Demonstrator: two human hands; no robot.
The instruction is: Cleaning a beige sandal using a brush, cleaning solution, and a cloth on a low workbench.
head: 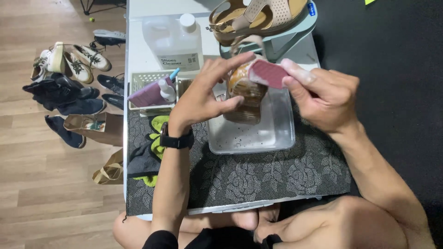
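I am watching from the head camera, and the cleaning is, in my judgement, somewhere in the middle. The left hand [203, 94] is holding a brown sandal [244, 94] upright over the clear plastic tray [277, 133], with the fingers closed around its side. The right hand [323, 99] is pinching a small pink scrubbing pad [269, 73] between thumb and fingers and is pressing it against the top edge of the sandal. The floor of the tray is showing many small dark specks and some wet shine, so I am judging that some dirt is already off. How much of the sandal is left to scrub I cannot tell, because the hands are hiding most of it.

The sandal is looking glossy, maybe wet, with horizontal ridges like woven or layered material. The pad is having a fine ribbed surface. The tray is smooth, rectangular, with rounded corners. It is sitting on a dark mat [277, 180] printed with dotted flower shapes, which is covering the white bench [136, 55].

Behind the tray a second beige sandal [258, 16], perforated, is resting on a pale green stand [290, 39]. A big translucent jug [173, 41] with white cap and a white basket [150, 90] are standing to the left. Several shoes [74, 78] are lying on the wooden floor [46, 193].
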